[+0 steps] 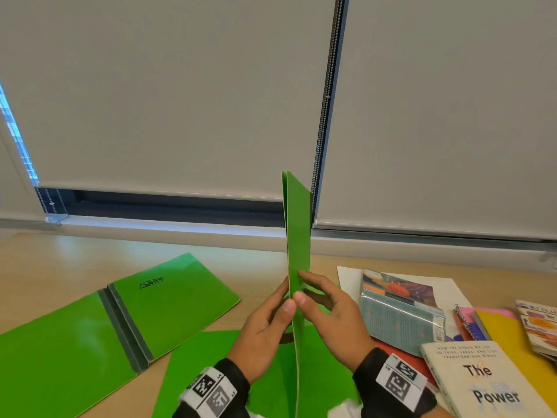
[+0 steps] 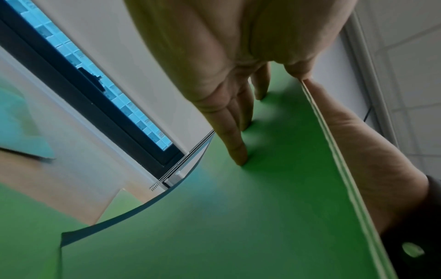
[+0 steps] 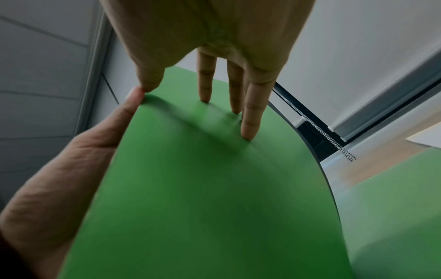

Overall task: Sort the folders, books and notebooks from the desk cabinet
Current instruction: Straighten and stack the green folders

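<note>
A thin green folder (image 1: 298, 224) stands upright and edge-on above the desk, sandwiched between my two hands. My left hand (image 1: 271, 321) lies flat against its left face, fingers (image 2: 235, 143) straight, thumb at the near edge. My right hand (image 1: 328, 312) presses the right face (image 3: 203, 188) with straight fingers (image 3: 249, 120), and its thumb tip meets the left thumb at the edge. A second green folder (image 1: 120, 327) lies open on the wooden desk (image 1: 45, 267) to the left, showing its grey spine. Another green folder (image 1: 196, 372) lies flat under my wrists.
On the right of the desk lie a white book titled "The Power" (image 1: 482, 381), a plastic-wrapped book (image 1: 401, 318) on white paper, spiral notebooks (image 1: 470, 324), a yellow folder (image 1: 506, 330) and a magazine (image 1: 539, 324). Window blinds (image 1: 180, 101) hang behind the desk.
</note>
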The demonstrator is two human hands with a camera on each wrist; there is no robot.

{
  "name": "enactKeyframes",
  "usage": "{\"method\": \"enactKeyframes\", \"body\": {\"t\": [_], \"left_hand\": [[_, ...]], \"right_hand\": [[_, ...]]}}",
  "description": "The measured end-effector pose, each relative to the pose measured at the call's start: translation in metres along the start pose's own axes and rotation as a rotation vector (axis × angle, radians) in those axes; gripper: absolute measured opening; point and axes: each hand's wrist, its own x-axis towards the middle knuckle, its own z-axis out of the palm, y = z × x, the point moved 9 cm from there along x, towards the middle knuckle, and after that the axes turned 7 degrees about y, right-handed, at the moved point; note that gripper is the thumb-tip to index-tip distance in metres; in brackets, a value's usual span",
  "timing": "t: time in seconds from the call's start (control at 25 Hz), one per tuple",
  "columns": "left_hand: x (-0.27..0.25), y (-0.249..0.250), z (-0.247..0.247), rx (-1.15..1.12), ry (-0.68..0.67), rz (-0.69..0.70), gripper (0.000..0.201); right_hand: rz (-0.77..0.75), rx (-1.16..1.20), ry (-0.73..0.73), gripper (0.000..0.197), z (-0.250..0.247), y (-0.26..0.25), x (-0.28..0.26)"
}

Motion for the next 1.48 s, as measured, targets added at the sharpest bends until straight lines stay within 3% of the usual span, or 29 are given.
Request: {"method": "enactKeyframes", "body": {"t": [0.2,0.4,0.56,0.64,0.72,0.76,0.88,1.0,1.12,1.48], "left_hand": [[0.004,-0.008,-0.007,-0.055,-0.013,-0.071,0.041],[0.012,-0.011,-0.027,-0.081,0.002,-0.117,0.084],[0.003,-0.009,-0.046,0.122,0.047,-0.151,0.077],[-0.004,-0.007,-0.048,0.2,0.013,-0.213,0.062],[-0.01,-0.014,-0.039,0.215,-0.099,-0.289,0.062],[-0.013,-0.017,-0.037,0.223,-0.134,-0.339,0.066],[-0.016,-0.035,-0.042,0.233,-0.181,-0.415,0.102],[-0.02,-0.037,-0.044,0.266,-0.226,-0.406,0.11],[-0.018,-0.024,-0.036,0.307,-0.262,-0.377,0.126],[-0.012,-0.002,-0.033,0.037,-0.243,-0.3,0.106]], "right_hand": [[0.006,-0.014,-0.124,0.072,0.004,0.0,-0.003],[0.041,-0.072,-0.372,0.08,0.034,0.004,-0.007],[-0.024,-0.154,-0.438,0.048,0.06,0.01,-0.016],[-0.06,-0.214,-0.429,0.06,0.07,0.011,-0.021],[-0.103,-0.268,-0.372,0.072,0.074,0.009,-0.02],[-0.116,-0.255,-0.358,0.071,0.077,0.008,-0.02],[-0.085,-0.196,-0.395,0.064,0.079,0.014,-0.018],[-0.038,-0.157,-0.444,0.05,0.075,0.021,-0.014],[-0.072,-0.232,-0.441,0.062,0.073,0.02,-0.013],[-0.104,-0.259,-0.521,0.064,0.071,0.017,-0.014]]}}
